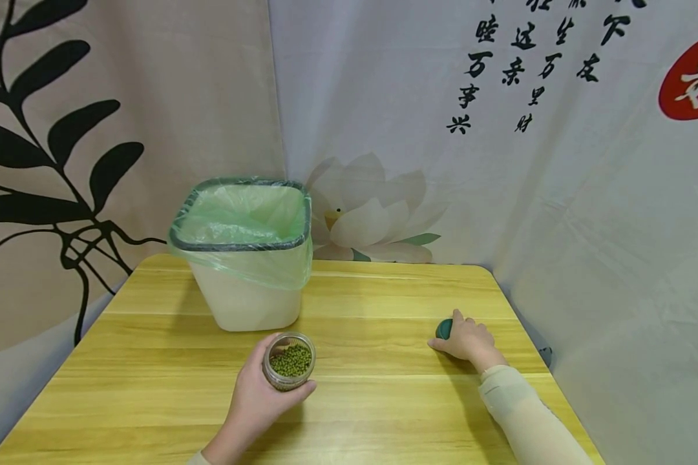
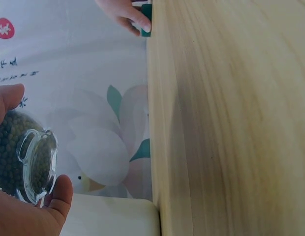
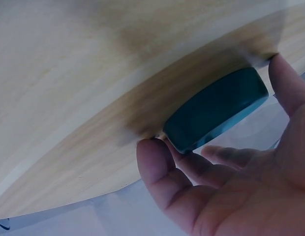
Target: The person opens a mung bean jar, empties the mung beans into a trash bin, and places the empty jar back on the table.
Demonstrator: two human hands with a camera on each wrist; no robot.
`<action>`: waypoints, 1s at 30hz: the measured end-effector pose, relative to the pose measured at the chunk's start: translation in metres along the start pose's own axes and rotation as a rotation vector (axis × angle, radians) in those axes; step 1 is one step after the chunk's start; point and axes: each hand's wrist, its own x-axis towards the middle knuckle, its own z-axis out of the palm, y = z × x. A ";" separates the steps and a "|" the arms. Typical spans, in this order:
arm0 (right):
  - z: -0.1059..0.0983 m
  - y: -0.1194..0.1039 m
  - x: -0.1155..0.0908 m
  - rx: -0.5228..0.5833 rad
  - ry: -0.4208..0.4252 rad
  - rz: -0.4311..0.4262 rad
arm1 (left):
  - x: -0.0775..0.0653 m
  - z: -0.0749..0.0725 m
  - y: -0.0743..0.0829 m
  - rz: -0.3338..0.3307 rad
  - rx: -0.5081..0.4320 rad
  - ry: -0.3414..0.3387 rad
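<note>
My left hand grips a clear glass jar of green mung beans. The jar has no lid on, and its mouth shows from above. In the left wrist view the thumb and fingers wrap the jar from both sides. Over at the right of the table, my right hand is at a round teal lid. Seen from the right wrist, the lid lies low at the tabletop, with fingers at one edge and the thumb beside the opposite edge.
A white bin lined with a green plastic bag stands at the back left of the wooden table, just beyond the jar. Printed cloth hangs behind the table and along its right side.
</note>
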 end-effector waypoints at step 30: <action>-0.028 -0.005 -0.001 0.030 0.113 -0.044 | 0.002 -0.001 -0.002 0.020 0.025 0.011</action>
